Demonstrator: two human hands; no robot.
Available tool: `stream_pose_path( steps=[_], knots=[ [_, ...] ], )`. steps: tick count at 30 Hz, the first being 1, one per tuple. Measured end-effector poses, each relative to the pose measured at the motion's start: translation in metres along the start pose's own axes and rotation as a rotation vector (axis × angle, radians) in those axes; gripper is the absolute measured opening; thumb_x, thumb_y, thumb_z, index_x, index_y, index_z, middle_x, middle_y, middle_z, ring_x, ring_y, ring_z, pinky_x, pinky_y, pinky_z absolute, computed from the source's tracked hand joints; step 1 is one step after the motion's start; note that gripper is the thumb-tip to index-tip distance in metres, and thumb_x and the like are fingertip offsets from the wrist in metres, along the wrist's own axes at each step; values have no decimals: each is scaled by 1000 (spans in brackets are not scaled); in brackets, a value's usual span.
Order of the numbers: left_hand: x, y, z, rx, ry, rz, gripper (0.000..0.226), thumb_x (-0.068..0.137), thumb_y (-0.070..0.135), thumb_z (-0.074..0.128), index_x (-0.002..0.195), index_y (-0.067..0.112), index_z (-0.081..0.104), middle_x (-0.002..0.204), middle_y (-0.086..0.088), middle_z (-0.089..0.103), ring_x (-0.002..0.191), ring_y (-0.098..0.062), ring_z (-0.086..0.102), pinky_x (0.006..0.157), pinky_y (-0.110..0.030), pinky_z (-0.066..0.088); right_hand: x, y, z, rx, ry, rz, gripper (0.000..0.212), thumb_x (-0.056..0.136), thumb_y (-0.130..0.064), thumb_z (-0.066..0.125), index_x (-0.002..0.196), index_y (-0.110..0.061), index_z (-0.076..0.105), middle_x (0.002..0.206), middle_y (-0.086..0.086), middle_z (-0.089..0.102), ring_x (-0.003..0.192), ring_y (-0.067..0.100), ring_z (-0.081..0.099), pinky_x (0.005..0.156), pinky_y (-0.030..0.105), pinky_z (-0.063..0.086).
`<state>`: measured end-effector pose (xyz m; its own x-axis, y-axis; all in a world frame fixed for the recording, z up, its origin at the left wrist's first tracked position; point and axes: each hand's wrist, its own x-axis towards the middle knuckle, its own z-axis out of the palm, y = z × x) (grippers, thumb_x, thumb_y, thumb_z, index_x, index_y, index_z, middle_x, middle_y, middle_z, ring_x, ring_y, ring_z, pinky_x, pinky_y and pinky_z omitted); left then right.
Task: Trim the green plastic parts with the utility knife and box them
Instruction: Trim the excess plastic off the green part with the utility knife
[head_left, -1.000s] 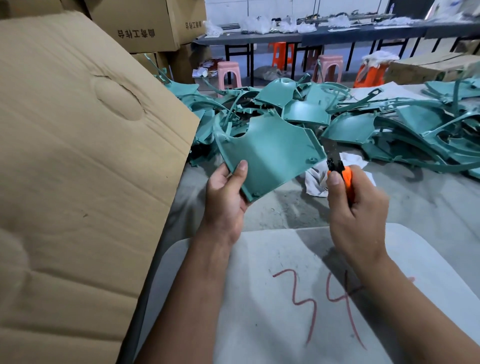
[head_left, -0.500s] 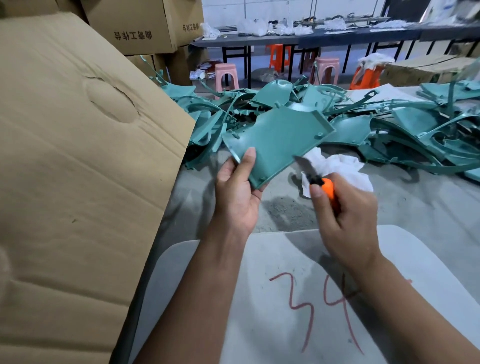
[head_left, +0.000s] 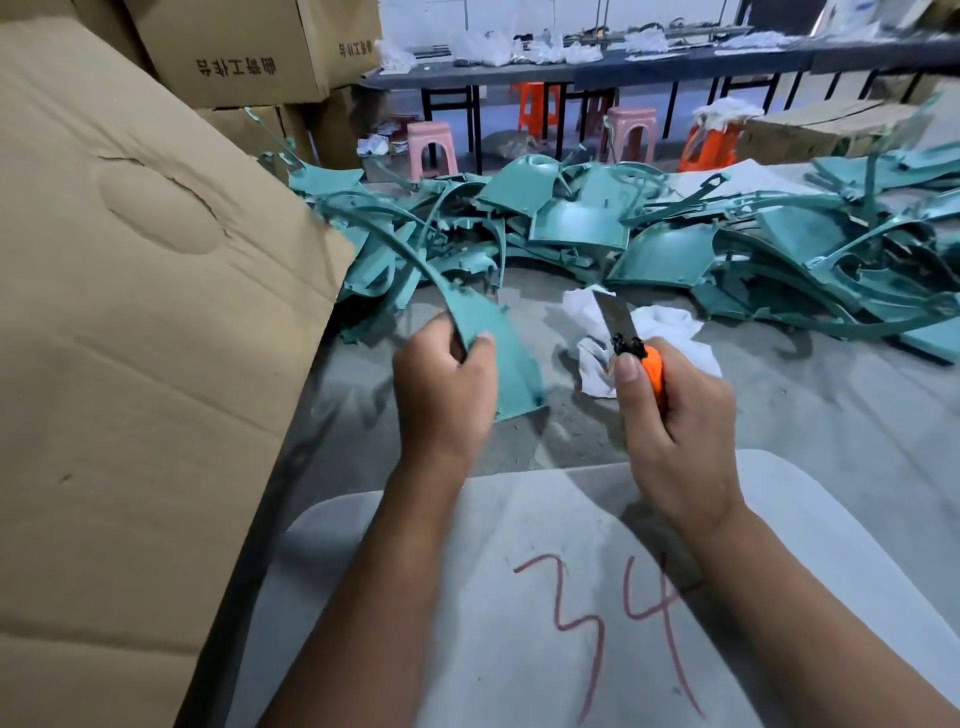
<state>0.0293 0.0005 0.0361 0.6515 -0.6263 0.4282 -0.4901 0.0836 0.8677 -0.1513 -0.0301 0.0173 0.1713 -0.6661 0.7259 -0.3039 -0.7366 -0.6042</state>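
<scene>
The left hand (head_left: 441, 384) is curling its fingers (head_left: 480, 345) round the near end of a curved teal-green plastic panel (head_left: 498, 348), holding it edge-on above the grey floor. Just right of that panel, the right hand (head_left: 675, 426) is gripping an orange-handled utility knife (head_left: 636, 345), blade bare and clear of the plastic. Trimming appears under way; next the blade needs laying against the panel's edge. Beyond the panel lies the heap of teal parts (head_left: 649, 228); left of it leans a brown cardboard box (head_left: 130, 312).

Head view, angled down, close over hands (head_left: 561, 395)
</scene>
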Motion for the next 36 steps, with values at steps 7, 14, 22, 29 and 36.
stream_pose_path(
  steps=[7,14,22,29,36],
  knots=[
    [5,-13,-11,-63,-278,-266,17,70,34,53,62,24,65,48,10,55,43,-10,50,37,-21,37,-3,5,3,-172,-125,40,38,104,-46,49,74,-25,40,57,-8,39,55,13,41,53,39,33],
    [14,-1,-3,-499,-5,-509,9,76,22,62,82,18,57,76,0,70,68,-25,66,54,-32,54,-3,-2,-1,-156,-185,87,34,106,-40,48,78,-22,44,56,-7,44,54,17,43,51,41,35],
    [12,10,10,-465,57,-543,15,69,36,53,75,23,49,73,3,52,71,-21,48,68,-38,39,-8,-26,8,26,-489,311,36,109,-30,45,82,-7,51,56,6,63,52,23,59,65,46,49],
    [10,11,15,-488,19,-514,9,69,31,52,68,25,45,68,3,51,70,-19,46,66,-38,36,-5,-16,10,-109,-507,399,35,109,-30,44,79,-13,51,59,2,63,58,18,60,60,38,43],
    [11,8,16,-473,10,-478,8,70,28,52,67,23,47,66,2,51,70,-20,46,64,-39,36,2,-3,1,-231,-384,381,38,108,-30,47,71,-26,42,65,-4,55,64,15,51,55,26,35]
  ],
)
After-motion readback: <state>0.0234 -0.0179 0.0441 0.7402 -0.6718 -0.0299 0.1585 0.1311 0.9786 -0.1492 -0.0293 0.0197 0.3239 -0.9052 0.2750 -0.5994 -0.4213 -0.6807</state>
